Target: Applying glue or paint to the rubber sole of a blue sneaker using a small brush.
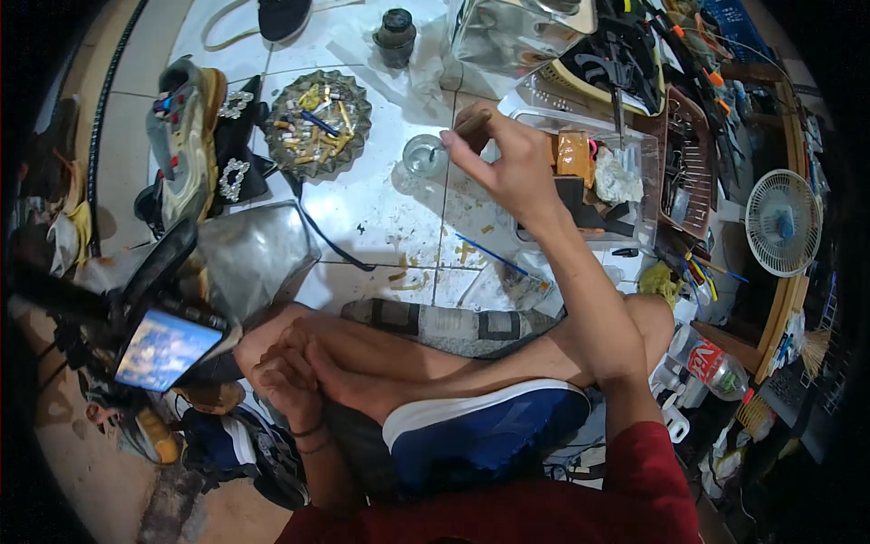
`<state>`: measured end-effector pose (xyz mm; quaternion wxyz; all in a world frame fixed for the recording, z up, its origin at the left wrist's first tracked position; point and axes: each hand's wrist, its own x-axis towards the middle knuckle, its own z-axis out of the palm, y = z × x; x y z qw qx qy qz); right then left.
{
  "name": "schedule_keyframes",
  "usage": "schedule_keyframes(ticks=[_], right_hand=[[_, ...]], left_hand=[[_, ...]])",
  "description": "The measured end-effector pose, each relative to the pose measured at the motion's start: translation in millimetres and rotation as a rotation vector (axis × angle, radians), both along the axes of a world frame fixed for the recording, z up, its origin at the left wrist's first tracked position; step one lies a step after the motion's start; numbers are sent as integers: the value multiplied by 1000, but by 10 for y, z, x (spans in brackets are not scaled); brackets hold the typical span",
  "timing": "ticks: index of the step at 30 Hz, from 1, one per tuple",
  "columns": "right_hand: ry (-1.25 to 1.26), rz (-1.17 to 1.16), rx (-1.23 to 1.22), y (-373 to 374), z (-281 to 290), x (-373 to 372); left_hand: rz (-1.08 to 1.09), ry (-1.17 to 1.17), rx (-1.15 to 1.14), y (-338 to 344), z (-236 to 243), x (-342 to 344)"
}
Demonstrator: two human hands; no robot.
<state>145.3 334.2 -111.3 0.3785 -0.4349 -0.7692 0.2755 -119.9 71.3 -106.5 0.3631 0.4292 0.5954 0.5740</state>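
Right hand [507, 163] pinches a brown-handled tool [473, 124] by the small glass [422, 158] — left hand [286, 370] curled near the foot [355, 388], grip unclear

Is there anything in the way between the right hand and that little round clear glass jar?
Nothing visible. The right hand is right beside the little round clear glass jar, holding a brown stick-shaped tool. The grey scalloped ashtray sits off to the left, not between them.
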Motion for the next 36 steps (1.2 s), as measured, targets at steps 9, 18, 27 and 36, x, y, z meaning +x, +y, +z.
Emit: schedule_keyframes(ticks=[9,18,27,36], right_hand=[[-71,-6,35,29,-148,-104],[67,-130,109,-13,64,-91],[908,-348,-424,-206,720,119],[731,-350,-220,-296,776,207]], left_hand=[[110,-395,-21,-23,-98,-134],[190,-417,-47,56,10,-36],[-393,399,-114,930,967,507],[-454,222,-85,1914,915,928]])
